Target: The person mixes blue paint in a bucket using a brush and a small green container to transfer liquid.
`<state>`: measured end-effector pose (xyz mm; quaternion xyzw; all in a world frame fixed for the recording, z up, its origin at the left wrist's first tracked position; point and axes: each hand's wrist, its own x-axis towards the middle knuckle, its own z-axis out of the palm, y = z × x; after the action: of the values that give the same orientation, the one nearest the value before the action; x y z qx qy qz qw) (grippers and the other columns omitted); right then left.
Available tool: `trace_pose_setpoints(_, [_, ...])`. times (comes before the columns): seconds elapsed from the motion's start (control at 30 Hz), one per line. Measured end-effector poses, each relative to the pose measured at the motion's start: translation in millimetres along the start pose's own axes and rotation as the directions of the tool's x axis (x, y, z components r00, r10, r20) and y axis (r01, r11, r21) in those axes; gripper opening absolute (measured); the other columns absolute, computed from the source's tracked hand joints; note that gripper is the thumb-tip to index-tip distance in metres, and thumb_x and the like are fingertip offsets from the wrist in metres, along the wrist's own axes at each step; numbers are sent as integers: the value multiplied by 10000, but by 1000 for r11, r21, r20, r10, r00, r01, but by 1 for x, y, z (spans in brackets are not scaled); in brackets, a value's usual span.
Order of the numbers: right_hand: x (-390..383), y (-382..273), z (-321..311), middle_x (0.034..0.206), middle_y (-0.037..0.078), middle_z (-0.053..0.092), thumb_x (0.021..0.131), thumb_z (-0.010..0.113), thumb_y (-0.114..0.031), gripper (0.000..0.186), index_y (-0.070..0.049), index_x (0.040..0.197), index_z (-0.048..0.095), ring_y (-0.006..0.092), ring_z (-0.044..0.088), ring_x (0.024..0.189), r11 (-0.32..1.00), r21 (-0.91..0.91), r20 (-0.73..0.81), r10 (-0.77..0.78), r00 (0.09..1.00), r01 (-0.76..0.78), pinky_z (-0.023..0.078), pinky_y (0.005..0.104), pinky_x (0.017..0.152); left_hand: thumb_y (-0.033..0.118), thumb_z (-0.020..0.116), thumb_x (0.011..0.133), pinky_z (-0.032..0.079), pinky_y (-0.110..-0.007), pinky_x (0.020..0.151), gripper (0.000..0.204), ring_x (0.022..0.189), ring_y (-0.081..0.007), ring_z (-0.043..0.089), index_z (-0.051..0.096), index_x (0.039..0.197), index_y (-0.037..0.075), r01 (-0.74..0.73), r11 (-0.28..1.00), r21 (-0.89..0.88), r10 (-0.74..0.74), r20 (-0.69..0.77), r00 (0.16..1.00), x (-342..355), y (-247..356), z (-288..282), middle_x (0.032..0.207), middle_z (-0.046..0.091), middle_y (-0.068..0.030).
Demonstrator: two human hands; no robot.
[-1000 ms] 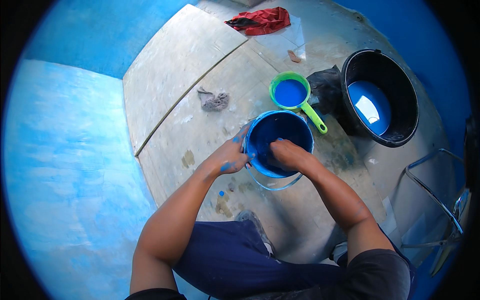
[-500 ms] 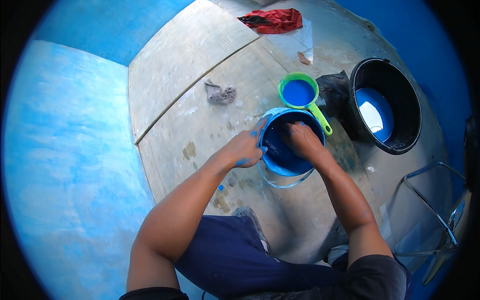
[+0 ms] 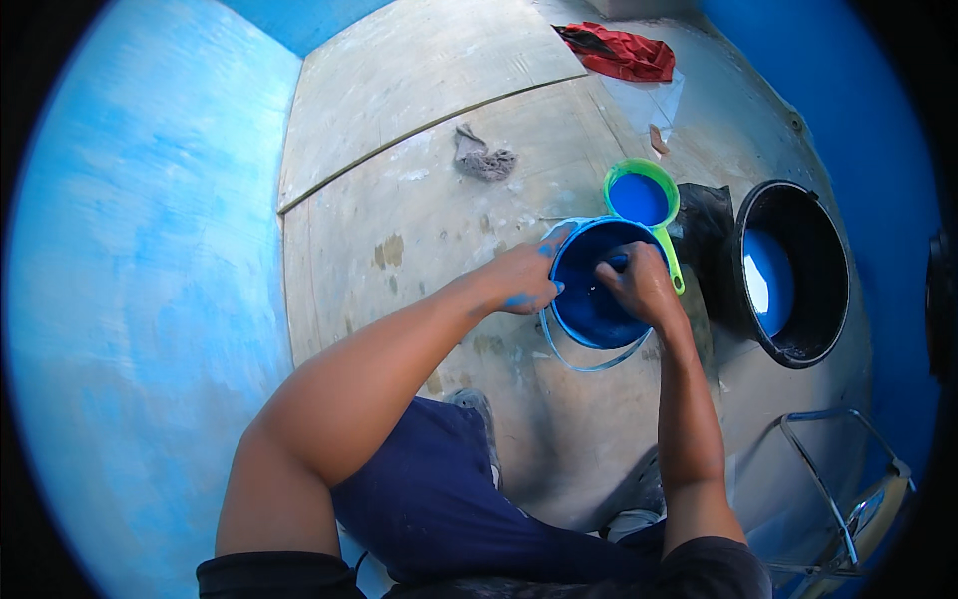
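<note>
My left hand [image 3: 529,276], smeared with blue paint, grips the left rim of a blue bucket [image 3: 596,336] that stands on the floor between my arms. Its thumb lies over the inside edge, and the fingers are outside. Inside the bucket's mouth, my right hand [image 3: 642,285] is closed with the fingers curled, and a dark blue bit shows at the fingertips. I cannot make out what it is. Blue paint coats the bucket's inner wall, and its wire handle [image 3: 589,369] hangs down on the near side. Touching the bucket's far side is a green dipper [image 3: 675,262] holding blue paint.
A large black tub [image 3: 823,299] with blue liquid stands at the right, beside a black plastic bag [image 3: 705,215]. A grey rag [image 3: 483,160] and a red cloth [image 3: 639,58] lie on the floor farther off. A metal-framed chair [image 3: 833,489] is at lower right, a blue-painted wall [image 3: 150,299] at left.
My right hand has shifted and turned within the bucket, lifting so that its thumb now shows. My left hand keeps its hold on the rim. The whole view has swung, moving things rightward.
</note>
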<state>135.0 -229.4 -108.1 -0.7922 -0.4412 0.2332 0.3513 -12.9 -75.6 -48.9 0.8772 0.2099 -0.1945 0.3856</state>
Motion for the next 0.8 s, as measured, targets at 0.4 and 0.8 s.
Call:
trace_pose_setpoints(0.4, [-9, 33, 46, 820, 266, 689, 885, 614, -183, 244, 11, 775, 712, 464, 682, 787, 920, -383, -93, 52, 994, -84, 543, 550, 696, 83, 615, 881, 519, -456, 689, 763, 738, -390, 678, 255, 1554, 108, -54, 987, 151, 68, -89, 994, 12, -10, 5, 781, 680, -242])
trace_pose_setpoints(0.8, [12, 30, 70, 708, 107, 689, 984, 656, -306, 373, 59, 931, 711, 172, 649, 664, 714, 603, 46, 414, 909, -355, 491, 330, 615, 52, 592, 930, 541, -416, 683, 790, 754, -294, 679, 169, 1595, 105, 94, 990, 101, -88, -64, 994, 10, -21, 5, 941, 704, -206])
